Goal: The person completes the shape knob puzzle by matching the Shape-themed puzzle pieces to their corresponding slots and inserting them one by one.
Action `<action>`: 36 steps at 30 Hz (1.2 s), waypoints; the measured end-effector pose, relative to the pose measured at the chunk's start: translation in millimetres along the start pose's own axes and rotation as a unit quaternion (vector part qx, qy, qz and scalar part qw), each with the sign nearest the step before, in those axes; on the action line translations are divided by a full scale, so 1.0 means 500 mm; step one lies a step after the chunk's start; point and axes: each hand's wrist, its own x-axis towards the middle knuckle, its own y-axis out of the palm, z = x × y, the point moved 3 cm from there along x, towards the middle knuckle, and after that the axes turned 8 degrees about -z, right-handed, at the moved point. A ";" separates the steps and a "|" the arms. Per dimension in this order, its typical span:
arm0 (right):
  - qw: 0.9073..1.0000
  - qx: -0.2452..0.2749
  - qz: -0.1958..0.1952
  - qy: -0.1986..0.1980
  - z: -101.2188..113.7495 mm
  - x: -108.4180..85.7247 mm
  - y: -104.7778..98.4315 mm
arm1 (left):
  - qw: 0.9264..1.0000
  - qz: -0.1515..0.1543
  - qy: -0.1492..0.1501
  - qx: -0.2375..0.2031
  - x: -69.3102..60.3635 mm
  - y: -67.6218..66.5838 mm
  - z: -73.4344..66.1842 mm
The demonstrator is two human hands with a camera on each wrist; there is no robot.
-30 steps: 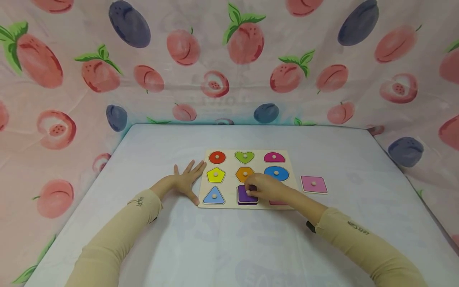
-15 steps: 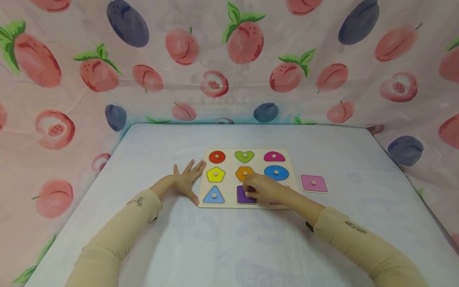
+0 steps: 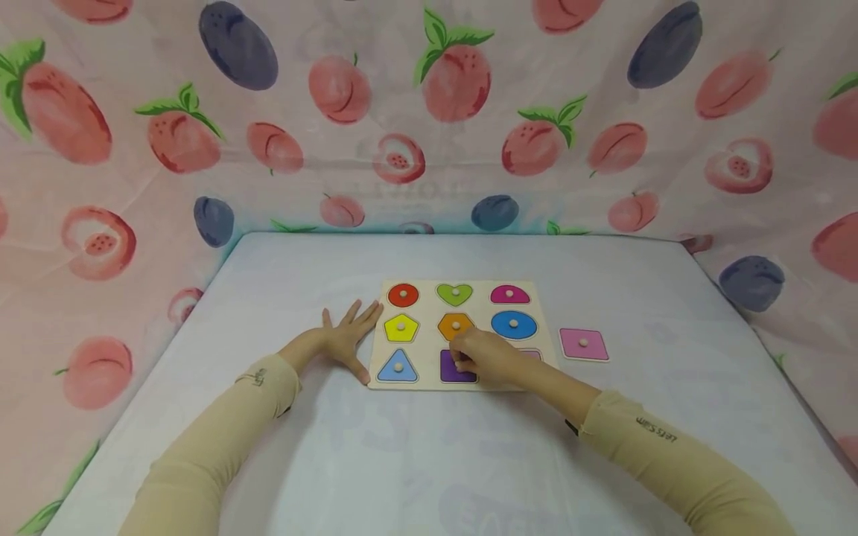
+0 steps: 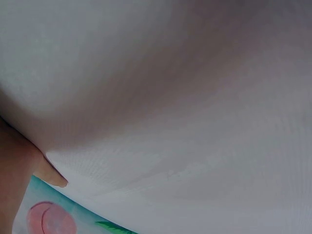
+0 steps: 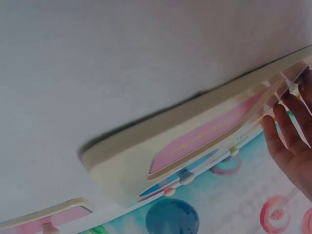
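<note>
A wooden knob puzzle board [image 3: 429, 344] lies on the white table. At its left edge my left hand [image 3: 345, 344] rests with fingers spread, fingertips and thumb touching the board. My right hand [image 3: 488, 356] reaches over the lower row and pinches the knob of the purple square piece [image 3: 450, 372], which lies level in its slot; the knob is hidden by the fingers. Beside that, the pink slot [image 5: 204, 134] shows no piece in the right wrist view; the arm partly covers it in the head view. A pink rectangle piece [image 3: 583, 345] lies on the table to the right.
Other knobbed pieces sit in the board: a blue triangle [image 3: 398, 367], a yellow pentagon [image 3: 401, 327], an orange hexagon [image 3: 454, 325], a blue oval [image 3: 514, 324], a red circle [image 3: 404, 295], a green heart [image 3: 454, 295] and a magenta semicircle [image 3: 510, 295]. A fruit-print curtain [image 3: 456, 171] surrounds the table.
The purple square piece, held by my right hand, has gone from sitting raised and askew over its slot to lying level in it. My left hand stays in place.
</note>
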 end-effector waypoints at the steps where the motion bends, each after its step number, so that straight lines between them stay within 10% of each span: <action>1: 1.000 0.000 -0.001 -0.004 0.001 -0.001 0.000 | 1.000 0.001 0.001 0.000 0.001 0.002 0.002; 14: 0.996 -0.085 0.024 0.001 0.038 0.016 -0.004 | 1.000 0.008 0.001 0.001 0.005 0.002 0.002; 36: 0.998 -0.054 0.019 0.005 0.042 0.020 -0.008 | 1.000 0.012 -0.005 -0.001 0.001 0.000 0.008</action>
